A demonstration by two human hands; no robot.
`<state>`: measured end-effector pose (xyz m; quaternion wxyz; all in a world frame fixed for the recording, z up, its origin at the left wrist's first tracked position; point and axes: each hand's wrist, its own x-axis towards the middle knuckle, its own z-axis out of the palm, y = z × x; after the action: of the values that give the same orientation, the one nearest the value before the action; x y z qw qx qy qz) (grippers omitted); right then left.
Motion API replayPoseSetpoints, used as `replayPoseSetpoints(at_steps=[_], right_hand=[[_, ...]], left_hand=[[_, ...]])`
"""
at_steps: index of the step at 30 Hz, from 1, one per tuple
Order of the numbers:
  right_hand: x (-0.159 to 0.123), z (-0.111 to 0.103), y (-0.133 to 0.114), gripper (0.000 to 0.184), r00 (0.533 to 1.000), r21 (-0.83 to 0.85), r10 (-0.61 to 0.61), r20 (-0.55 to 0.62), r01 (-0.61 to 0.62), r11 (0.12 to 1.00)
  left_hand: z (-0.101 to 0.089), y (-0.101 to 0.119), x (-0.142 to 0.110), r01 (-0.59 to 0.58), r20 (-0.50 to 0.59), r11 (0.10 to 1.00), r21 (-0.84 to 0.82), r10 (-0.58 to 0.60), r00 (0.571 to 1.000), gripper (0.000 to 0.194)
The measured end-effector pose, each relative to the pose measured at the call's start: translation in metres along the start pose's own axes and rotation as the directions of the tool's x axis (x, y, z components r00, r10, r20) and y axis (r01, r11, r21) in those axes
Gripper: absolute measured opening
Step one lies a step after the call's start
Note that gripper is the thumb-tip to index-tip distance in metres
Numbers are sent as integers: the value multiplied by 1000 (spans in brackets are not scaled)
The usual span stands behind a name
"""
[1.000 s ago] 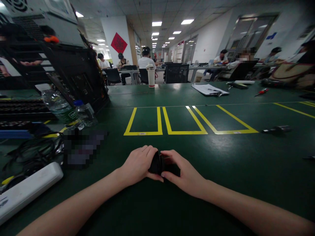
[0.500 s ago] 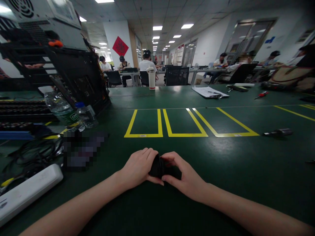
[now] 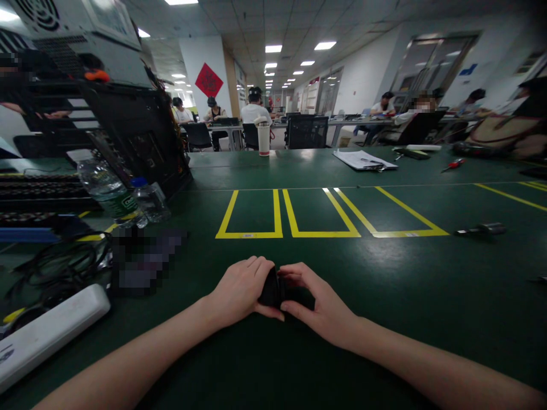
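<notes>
A small black cylindrical object (image 3: 270,291) is held low over the green table, between my two hands. My left hand (image 3: 244,287) wraps round its left side, thumb underneath and fingers over the top. At its right end, the curved fingertips and thumb of my right hand (image 3: 318,302) grip the rim. The fingers cover much of the object, so its exact kind cannot be made out.
Yellow tape outlines (image 3: 325,234) mark the green table (image 3: 384,341) ahead. Left are a white power strip (image 3: 55,336), black cables (image 3: 55,267), plastic bottles (image 3: 102,185) and a black computer case (image 3: 145,136). A dark tool (image 3: 482,229) and a clipboard (image 3: 365,160) lie right.
My hands and the black object are almost unmoved. At the far left, a person behind the computer case has shifted a little.
</notes>
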<state>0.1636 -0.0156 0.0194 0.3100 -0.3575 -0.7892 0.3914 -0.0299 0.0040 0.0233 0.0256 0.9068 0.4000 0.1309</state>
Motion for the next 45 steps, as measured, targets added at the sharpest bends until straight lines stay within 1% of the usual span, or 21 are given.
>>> replayPoseSetpoints(at_steps=[2,7,9,12,15,17,21,24,29,31,34,40,43,45], right_hand=[[0,0,0,40,1000,11,6,18,-7,1000],[-2,-4,-4,36,995,-76,-101,24,103,992],[-3,-5,-5,32,993,-89,-117,14,118,989],[-2,-3,-3,31,997,-74,-74,-7,74,995],[0,-1,-2,42,999,-28,-34,-8,33,999],[1,0,-2,43,1000,-21,-26,13,26,999],[-1,-3,-4,40,998,-64,-50,41,53,997],[-3,-3,-5,38,996,-98,-83,35,86,991],[-1,-2,-2,30,997,-95,-74,6,74,993],[1,-1,-1,34,999,-67,-54,-1,54,996],[1,-1,-1,40,1000,-25,-15,21,15,1000],[-2,-2,0,42,998,-36,-46,37,47,998],[-2,-2,1,39,997,-56,-71,28,72,996],[-1,-3,2,33,997,-51,-74,23,75,996]], left_hand=[[0,0,0,4,-1,1000,4,-4,1000,69],[-1,0,0,-1,-4,1000,10,1,1000,68],[-1,0,0,0,-1,1000,10,0,1000,67],[-1,1,0,-2,3,1000,-1,2,1000,68],[-1,1,0,-3,-1,1000,-7,3,1000,67],[-1,1,0,1,1,1000,-1,-1,1000,68],[0,0,-1,6,7,1000,6,-6,1000,69],[-1,0,0,1,6,1000,3,-1,1000,68],[-2,-2,2,-8,9,1000,-10,8,1000,68],[-3,-2,3,-6,17,1000,-24,6,1000,68],[-4,-3,3,1,36,999,-45,1,999,65],[-8,-2,3,-14,69,996,-90,20,997,65],[-9,-2,4,-8,74,994,-107,16,997,63],[-9,-2,4,0,79,994,-109,8,997,63]])
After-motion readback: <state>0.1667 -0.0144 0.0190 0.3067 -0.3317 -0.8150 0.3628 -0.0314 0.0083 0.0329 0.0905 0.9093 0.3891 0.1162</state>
